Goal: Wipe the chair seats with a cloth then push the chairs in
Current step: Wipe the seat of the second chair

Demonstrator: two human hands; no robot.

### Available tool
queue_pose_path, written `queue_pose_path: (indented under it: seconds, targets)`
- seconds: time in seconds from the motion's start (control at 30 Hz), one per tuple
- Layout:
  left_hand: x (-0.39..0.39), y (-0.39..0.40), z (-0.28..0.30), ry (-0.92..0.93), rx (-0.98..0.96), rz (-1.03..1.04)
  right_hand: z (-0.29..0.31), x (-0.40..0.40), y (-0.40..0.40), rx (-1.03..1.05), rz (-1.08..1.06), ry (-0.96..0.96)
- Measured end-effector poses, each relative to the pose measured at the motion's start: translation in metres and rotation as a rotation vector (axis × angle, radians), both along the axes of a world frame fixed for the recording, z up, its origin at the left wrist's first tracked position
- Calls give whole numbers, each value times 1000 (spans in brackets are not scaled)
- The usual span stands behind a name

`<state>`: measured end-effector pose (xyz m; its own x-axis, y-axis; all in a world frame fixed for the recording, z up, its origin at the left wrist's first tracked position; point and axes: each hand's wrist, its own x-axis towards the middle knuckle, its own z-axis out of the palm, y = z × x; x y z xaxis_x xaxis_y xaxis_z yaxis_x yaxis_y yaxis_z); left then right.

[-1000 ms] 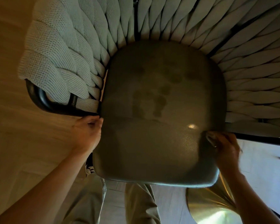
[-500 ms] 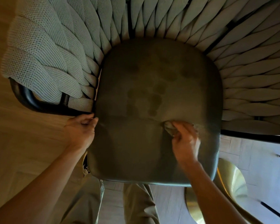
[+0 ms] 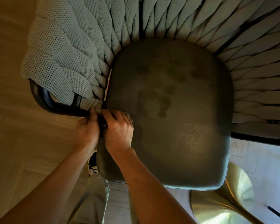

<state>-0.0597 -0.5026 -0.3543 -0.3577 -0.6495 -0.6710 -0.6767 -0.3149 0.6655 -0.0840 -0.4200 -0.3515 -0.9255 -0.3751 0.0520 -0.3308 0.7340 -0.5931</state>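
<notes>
Floor (image 3: 14, 135): warm wood-look planks on the left, running under the chair, changing to pale square tiles (image 3: 255, 160) at lower right. Chair (image 3: 176, 110) stands on it, dark padded seat with faint damp blotches, black tube frame (image 3: 44, 101) at left, woven grey rope back wrapping round. Shiny gold flared pedestal base (image 3: 223, 202) sits on the tiles just beside the seat's near right corner. Patterned shoe (image 3: 92, 164) on the planks by the seat's left edge.

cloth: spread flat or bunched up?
Bunched. Only small bits of the cloth poke out past the curled fingers of the right hand at the seat's left edge.
</notes>
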Motion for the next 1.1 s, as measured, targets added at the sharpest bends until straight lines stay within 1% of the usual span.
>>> queue_pose_path:
  seconds: [0.07, 0.13, 0.2, 0.27, 0.33, 0.4, 0.57, 0.7, 0.77, 0.83, 1.0, 1.1]
  targets:
    - [0, 3, 4, 10, -1, -21, -3, -2, 6, 41, 52, 29]
    - [2, 6, 5, -6, -91, -140, -3, -5, 21, 101, 74, 50]
    - [4, 5, 2, -28, -184, -248, -2, -12, 42, 154, 52, 69]
    - [4, 5, -2, -38, -240, -306, -2, -20, 69, 195, 32, 92]
    - [2, 7, -2, -64, -336, -369, -2, -29, 101, 240, 15, 120]
    - [0, 9, -1, -52, -395, -398, -1, -36, 135, 292, -12, 135]
    - [-4, 12, -4, 8, -352, -373, 7, -49, 212, 391, -134, 73]
    - [-4, 9, -10, 19, -283, -327, 5, -58, 269, 394, -230, -25]
    - [-5, 9, -11, 20, -274, -319, 2, -63, 294, 412, -303, -58]
    - [-7, 10, -11, 11, -284, -312, -1, -69, 312, 387, -380, -69]
    - [-8, 8, -12, 15, -252, -297, 3, -82, 327, 315, -559, -19]
    - [-9, 7, -17, 37, -187, -247, 3, -78, 315, 260, -543, -16]
